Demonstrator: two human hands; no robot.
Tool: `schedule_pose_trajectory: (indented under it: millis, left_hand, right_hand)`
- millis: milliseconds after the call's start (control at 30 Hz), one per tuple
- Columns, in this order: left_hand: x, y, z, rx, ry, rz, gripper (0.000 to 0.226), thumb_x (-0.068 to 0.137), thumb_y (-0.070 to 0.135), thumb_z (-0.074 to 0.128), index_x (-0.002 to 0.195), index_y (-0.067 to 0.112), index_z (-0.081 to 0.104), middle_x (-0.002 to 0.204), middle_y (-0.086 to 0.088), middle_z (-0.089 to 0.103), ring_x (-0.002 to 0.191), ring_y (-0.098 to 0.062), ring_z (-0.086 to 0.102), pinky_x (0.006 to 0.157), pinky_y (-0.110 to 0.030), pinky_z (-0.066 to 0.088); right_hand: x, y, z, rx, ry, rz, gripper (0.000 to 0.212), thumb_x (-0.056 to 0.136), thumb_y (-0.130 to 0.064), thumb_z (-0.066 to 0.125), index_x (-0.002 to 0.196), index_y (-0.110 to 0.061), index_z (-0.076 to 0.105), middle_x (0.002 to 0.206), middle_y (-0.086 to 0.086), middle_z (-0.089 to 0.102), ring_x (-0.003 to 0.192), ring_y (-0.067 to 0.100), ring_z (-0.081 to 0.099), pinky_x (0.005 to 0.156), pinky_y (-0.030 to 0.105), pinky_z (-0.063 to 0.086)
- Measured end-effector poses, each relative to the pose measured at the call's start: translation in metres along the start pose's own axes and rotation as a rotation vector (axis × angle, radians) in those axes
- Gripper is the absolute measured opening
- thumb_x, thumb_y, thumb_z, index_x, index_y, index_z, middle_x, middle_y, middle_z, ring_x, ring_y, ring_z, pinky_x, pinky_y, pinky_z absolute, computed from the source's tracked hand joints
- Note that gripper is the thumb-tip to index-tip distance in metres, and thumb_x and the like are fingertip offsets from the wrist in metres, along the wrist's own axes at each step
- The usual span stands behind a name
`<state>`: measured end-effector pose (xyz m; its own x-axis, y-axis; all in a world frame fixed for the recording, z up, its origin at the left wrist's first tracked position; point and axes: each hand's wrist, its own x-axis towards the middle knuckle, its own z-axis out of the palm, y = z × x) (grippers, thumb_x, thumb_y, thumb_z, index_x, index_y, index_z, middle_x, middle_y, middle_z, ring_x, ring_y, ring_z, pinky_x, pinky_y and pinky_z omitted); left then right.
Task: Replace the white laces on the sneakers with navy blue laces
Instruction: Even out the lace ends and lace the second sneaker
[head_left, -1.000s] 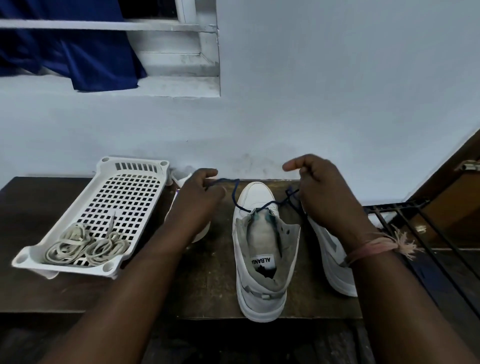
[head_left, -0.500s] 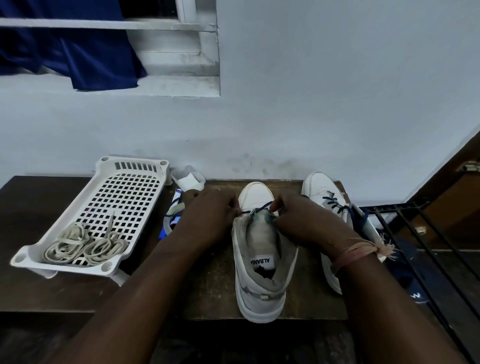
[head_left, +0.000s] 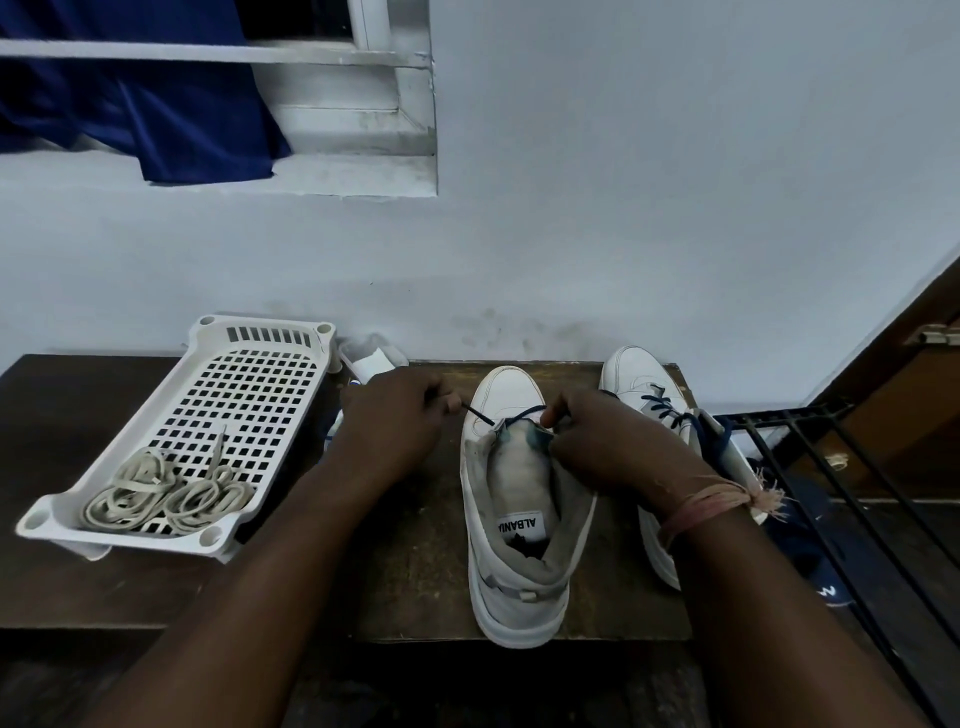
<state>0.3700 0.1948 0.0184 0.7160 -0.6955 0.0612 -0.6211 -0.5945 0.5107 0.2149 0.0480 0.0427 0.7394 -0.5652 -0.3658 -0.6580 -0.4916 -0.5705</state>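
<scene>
The person has the near white sneaker (head_left: 519, 519) heel-toward-them on the dark wooden table (head_left: 415, 571), and the navy blue lace (head_left: 511, 415) has only just been started at the lowest eyelets by the toe. The left hand (head_left: 395, 421) is curled shut, pinching one end of that lace and drawing it out to the side; the right hand (head_left: 602, 441) is pinched at the eyelet edge on the other side of the tongue, on lace or on eyelet flap I can't quite tell. What worries me is the evenness: pull too hard from the left and the lace could slide straight through, leaving one end short or slipping right out of the hole. The tongue looks bunched under the lace, so it may get trapped crooked. The second sneaker (head_left: 649, 405), already showing navy lacing, sits just beside the right wrist near the table's edge, and a stray elbow might knock it off. The old white laces (head_left: 166, 499) lie coiled in the white perforated tray (head_left: 260, 374), well clear.
</scene>
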Motion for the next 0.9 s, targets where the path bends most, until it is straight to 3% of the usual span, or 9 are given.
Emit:
schedule_pose_trajectory:
  millis: [100, 233, 367, 433, 533, 600, 700, 800, 900]
  left_hand:
    - [0.001, -0.006, -0.003, -0.116, 0.031, -0.038, 0.021, 0.094, 0.036, 0.066, 0.074, 0.028, 0.066, 0.066, 0.010, 0.064, 0.073, -0.011, 0.061, 0.096, -0.050, 0.048]
    - [0.002, -0.004, -0.002, -0.110, 0.037, -0.050, 0.020, 0.096, 0.034, 0.061, 0.078, 0.028, 0.065, 0.071, 0.010, 0.066, 0.080, -0.016, 0.064, 0.099, -0.053, 0.046]
    - [-0.002, 0.005, 0.001, -0.052, 0.070, -0.117, 0.015, 0.098, 0.020, 0.052, 0.086, 0.027, 0.058, 0.092, 0.007, 0.066, 0.096, -0.021, 0.061, 0.102, -0.047, 0.037]
    - [-0.001, 0.003, 0.001, -0.144, 0.076, -0.156, 0.016, 0.096, 0.017, 0.051, 0.083, 0.026, 0.055, 0.092, 0.007, 0.066, 0.094, -0.024, 0.063, 0.096, -0.046, 0.045]
    - [0.001, 0.000, 0.002, -0.250, 0.042, -0.163, 0.014, 0.098, 0.027, 0.054, 0.086, 0.028, 0.060, 0.090, 0.009, 0.069, 0.093, -0.022, 0.068, 0.091, -0.044, 0.053]
    - [0.000, 0.003, 0.001, -0.288, 0.050, -0.058, 0.011, 0.096, 0.031, 0.058, 0.103, 0.035, 0.066, 0.105, 0.015, 0.071, 0.100, -0.012, 0.068, 0.099, -0.044, 0.052]
    - [-0.009, 0.023, -0.007, -0.502, -0.039, 0.198, 0.036, 0.097, 0.027, 0.066, 0.131, 0.037, 0.061, 0.128, 0.015, 0.067, 0.113, -0.004, 0.066, 0.106, -0.041, 0.050]
    - [-0.018, 0.043, -0.010, -0.792, -0.197, 0.254, 0.043, 0.095, 0.022, 0.072, 0.136, 0.026, 0.059, 0.111, 0.003, 0.076, 0.111, -0.011, 0.070, 0.098, -0.038, 0.054]
    - [-0.018, 0.047, -0.011, -0.777, -0.065, 0.258, 0.021, 0.096, 0.019, 0.070, 0.117, 0.022, 0.071, 0.084, 0.001, 0.076, 0.081, -0.010, 0.071, 0.079, -0.024, 0.051]
  right_hand:
    - [0.001, 0.000, -0.003, 0.098, 0.046, -0.019, 0.016, 0.090, -0.018, 0.060, 0.105, -0.020, 0.062, 0.090, 0.002, 0.064, 0.074, 0.020, 0.060, 0.060, 0.028, 0.047]
    - [-0.010, -0.013, -0.016, 0.567, 0.264, -0.141, 0.022, 0.093, -0.010, 0.049, 0.098, -0.022, 0.066, 0.070, 0.004, 0.059, 0.048, 0.014, 0.049, 0.047, 0.022, 0.039]
    - [-0.016, -0.022, -0.023, 0.831, 0.398, -0.243, 0.034, 0.084, -0.010, 0.042, 0.086, -0.026, 0.071, 0.072, 0.010, 0.051, 0.066, 0.022, 0.043, 0.060, 0.033, 0.037]
    - [-0.017, -0.020, -0.023, 0.789, 0.437, -0.242, 0.039, 0.089, -0.001, 0.037, 0.087, -0.025, 0.068, 0.071, 0.012, 0.051, 0.067, 0.023, 0.045, 0.060, 0.033, 0.037]
    - [-0.018, -0.018, -0.023, 0.685, 0.427, -0.283, 0.049, 0.090, 0.007, 0.034, 0.097, -0.024, 0.071, 0.075, 0.011, 0.053, 0.068, 0.023, 0.054, 0.059, 0.026, 0.043]
    - [-0.018, -0.020, -0.022, 0.708, 0.419, -0.348, 0.050, 0.095, 0.011, 0.033, 0.109, -0.017, 0.073, 0.077, 0.004, 0.059, 0.074, 0.020, 0.066, 0.068, 0.022, 0.053]
    - [-0.020, -0.027, -0.020, 0.803, 0.413, -0.496, 0.037, 0.099, 0.012, 0.044, 0.112, -0.006, 0.073, 0.090, 0.004, 0.070, 0.094, 0.019, 0.075, 0.088, 0.027, 0.058]
    - [-0.021, -0.031, -0.020, 0.759, 0.427, -0.588, 0.021, 0.093, 0.006, 0.062, 0.100, -0.008, 0.075, 0.097, 0.006, 0.076, 0.098, 0.015, 0.073, 0.084, 0.023, 0.055]
    - [-0.020, -0.027, -0.020, 0.652, 0.416, -0.576, 0.012, 0.090, -0.003, 0.072, 0.097, -0.012, 0.078, 0.095, -0.001, 0.078, 0.098, 0.011, 0.072, 0.090, 0.028, 0.054]
